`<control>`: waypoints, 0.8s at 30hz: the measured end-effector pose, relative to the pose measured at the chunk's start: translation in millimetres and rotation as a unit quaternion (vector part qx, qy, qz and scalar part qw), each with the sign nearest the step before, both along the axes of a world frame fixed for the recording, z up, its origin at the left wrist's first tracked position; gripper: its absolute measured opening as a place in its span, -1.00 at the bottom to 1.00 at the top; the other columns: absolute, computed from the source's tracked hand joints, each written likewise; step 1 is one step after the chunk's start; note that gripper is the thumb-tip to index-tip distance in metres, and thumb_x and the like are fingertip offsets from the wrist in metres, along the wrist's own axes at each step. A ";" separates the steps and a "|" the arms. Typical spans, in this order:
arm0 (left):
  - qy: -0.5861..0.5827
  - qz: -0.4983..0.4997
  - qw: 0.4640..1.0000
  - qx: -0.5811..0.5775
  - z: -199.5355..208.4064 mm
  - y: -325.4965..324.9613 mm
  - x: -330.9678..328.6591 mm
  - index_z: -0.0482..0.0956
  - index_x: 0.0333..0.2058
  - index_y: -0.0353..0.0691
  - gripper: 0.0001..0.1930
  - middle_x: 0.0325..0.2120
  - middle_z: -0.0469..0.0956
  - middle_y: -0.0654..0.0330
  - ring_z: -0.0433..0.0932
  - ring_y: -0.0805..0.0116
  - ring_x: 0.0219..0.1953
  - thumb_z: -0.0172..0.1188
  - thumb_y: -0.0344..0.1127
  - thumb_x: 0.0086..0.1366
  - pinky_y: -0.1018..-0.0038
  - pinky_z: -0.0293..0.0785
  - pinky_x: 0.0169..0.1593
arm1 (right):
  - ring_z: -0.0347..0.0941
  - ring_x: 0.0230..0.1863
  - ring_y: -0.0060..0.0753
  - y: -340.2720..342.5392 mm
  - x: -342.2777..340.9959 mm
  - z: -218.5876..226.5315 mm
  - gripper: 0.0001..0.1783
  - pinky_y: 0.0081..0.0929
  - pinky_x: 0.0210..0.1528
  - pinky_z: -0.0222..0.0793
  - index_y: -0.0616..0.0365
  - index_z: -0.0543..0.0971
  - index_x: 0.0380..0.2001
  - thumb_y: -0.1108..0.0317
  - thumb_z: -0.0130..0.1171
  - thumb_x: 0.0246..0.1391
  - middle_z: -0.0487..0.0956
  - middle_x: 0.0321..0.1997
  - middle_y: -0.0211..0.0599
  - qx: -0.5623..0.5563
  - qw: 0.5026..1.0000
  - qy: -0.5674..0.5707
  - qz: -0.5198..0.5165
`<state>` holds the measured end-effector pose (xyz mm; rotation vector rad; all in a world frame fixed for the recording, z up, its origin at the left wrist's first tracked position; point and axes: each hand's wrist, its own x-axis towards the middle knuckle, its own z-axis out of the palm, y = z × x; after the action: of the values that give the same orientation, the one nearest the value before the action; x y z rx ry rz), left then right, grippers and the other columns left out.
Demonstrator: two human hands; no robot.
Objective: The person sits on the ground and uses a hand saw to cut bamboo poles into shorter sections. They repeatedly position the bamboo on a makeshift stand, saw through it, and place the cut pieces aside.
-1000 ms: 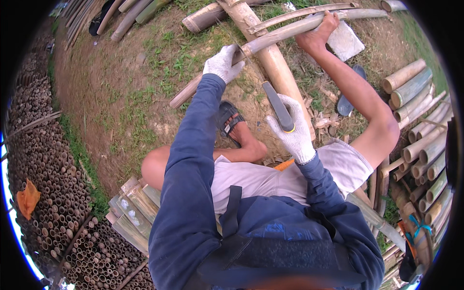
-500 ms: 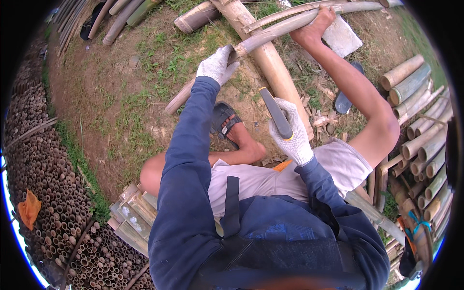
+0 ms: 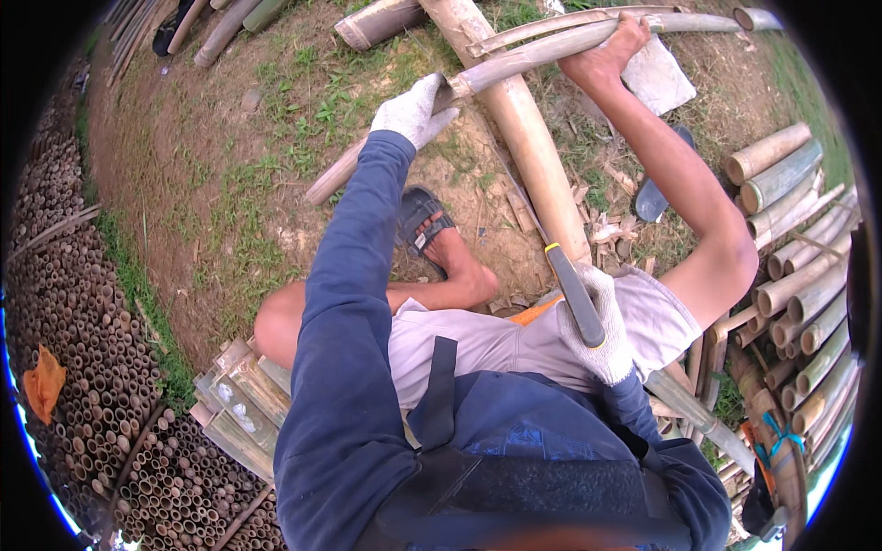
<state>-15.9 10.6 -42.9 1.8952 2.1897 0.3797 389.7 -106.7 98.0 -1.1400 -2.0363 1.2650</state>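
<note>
My left hand (image 3: 409, 110), in a white knit glove, is closed round a long bamboo pole (image 3: 533, 60). The pole lies slantwise over a thick bamboo log (image 3: 528, 151), and its lower end sticks out below my left hand. My bare right foot (image 3: 602, 60) presses on the pole farther along. In my gloved right hand (image 3: 602, 335) is a hand saw (image 3: 574, 294) with a grey, yellow-tipped handle. Its thin blade, seen nearly edge-on, runs up toward the pole beside the log. Whether the blade touches the pole I cannot tell.
Stacked bamboo poles (image 3: 808, 294) lie at the right. Many cut bamboo ends (image 3: 101, 376) fill the left side, with an orange leaf-like piece (image 3: 44, 384) on them. A flat stone (image 3: 659, 78) and a loose sandal (image 3: 660, 184) are near my right leg.
My right hand has drawn the saw back toward my body and to the right, baring more of its blade. My left hand still grips the pole in nearly the same place.
</note>
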 end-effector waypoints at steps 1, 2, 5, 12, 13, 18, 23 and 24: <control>-0.006 0.013 1.000 -0.023 1.7 0.9 0.7 0.44 0.33 -0.09 -0.35 0.16 0.68 -0.06 0.73 -0.12 0.08 0.39 0.09 0.42 0.09 0.69 0.15 | 0.63 0.22 -0.11 15.1 -18.3 -11.5 -0.34 -0.31 0.29 0.50 0.19 0.49 0.30 0.63 0.38 0.11 0.63 0.21 -0.01 -0.003 1.000 0.001 0.004; -0.012 0.023 0.998 -0.049 3.8 0.8 2.3 0.44 0.32 -0.11 -0.36 0.18 0.66 -0.08 0.73 -0.14 0.09 0.36 0.10 0.43 0.07 0.67 0.16 | 0.64 0.23 -0.13 32.1 -40.9 -29.0 -0.33 -0.32 0.26 0.52 0.15 0.47 0.31 0.61 0.39 0.11 0.61 0.25 -0.04 0.017 0.999 0.051 0.005; -0.004 0.052 0.997 -0.052 14.1 2.9 7.6 0.48 0.30 -0.10 -0.33 0.11 0.72 -0.06 0.75 -0.11 0.07 0.35 0.19 0.41 0.06 0.67 0.16 | 0.61 0.22 -0.16 86.0 -103.1 -75.7 -0.36 -0.32 0.30 0.50 0.14 0.48 0.30 0.49 0.41 0.15 0.60 0.24 -0.08 0.051 0.993 0.103 0.016; 0.091 0.080 0.977 -0.173 26.1 25.2 4.6 0.64 0.13 -0.01 -0.43 -0.08 0.80 -0.03 0.80 -0.04 -0.02 0.27 0.27 0.37 0.08 0.69 0.11 | 0.65 0.17 -0.10 21.1 -39.4 -38.0 -0.37 -0.32 0.23 0.54 0.19 0.49 0.30 0.62 0.34 0.14 0.62 0.21 -0.05 -0.003 0.999 0.035 -0.024; 0.088 0.079 0.974 -0.194 22.7 21.8 5.1 0.65 0.11 0.00 -0.44 -0.09 0.80 -0.02 0.80 -0.03 -0.03 0.29 0.27 0.36 0.08 0.70 0.09 | 0.65 0.18 -0.06 4.8 -15.8 -21.9 -0.35 -0.29 0.24 0.54 0.19 0.49 0.30 0.64 0.35 0.12 0.63 0.20 -0.01 0.020 1.000 0.003 -0.018; 0.078 0.093 0.979 -0.165 10.9 17.2 5.3 0.65 0.06 0.02 -0.52 -0.10 0.80 -0.02 0.80 -0.05 -0.04 0.30 0.21 0.37 0.06 0.69 0.09 | 0.65 0.13 -0.15 -2.4 6.5 5.5 -0.38 -0.26 0.22 0.54 0.20 0.48 0.28 0.64 0.35 0.14 0.61 0.20 0.00 -0.020 0.999 -0.004 -0.038; 0.086 0.110 0.979 -0.149 15.6 13.8 11.3 0.66 0.05 0.01 -0.54 -0.13 0.80 -0.03 0.79 -0.08 -0.04 0.31 0.17 0.36 0.04 0.68 0.08 | 0.63 0.09 -0.23 106.8 -127.4 -79.3 -0.43 -0.36 0.20 0.52 0.16 0.50 0.26 0.47 0.40 0.19 0.62 0.16 -0.11 0.021 0.994 0.105 -0.005; 0.089 0.108 0.978 -0.154 17.5 13.6 10.4 0.66 0.05 0.01 -0.54 -0.13 0.80 -0.03 0.79 -0.09 -0.04 0.31 0.17 0.36 0.04 0.68 0.09 | 0.62 0.11 -0.22 118.3 -141.6 -89.5 -0.42 -0.36 0.21 0.51 0.16 0.50 0.26 0.46 0.41 0.19 0.62 0.16 -0.12 0.056 0.989 0.134 0.006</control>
<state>-5.5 24.2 -25.4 1.5870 2.4111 -0.0982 248.2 11.5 8.5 -0.8578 -1.8896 1.2211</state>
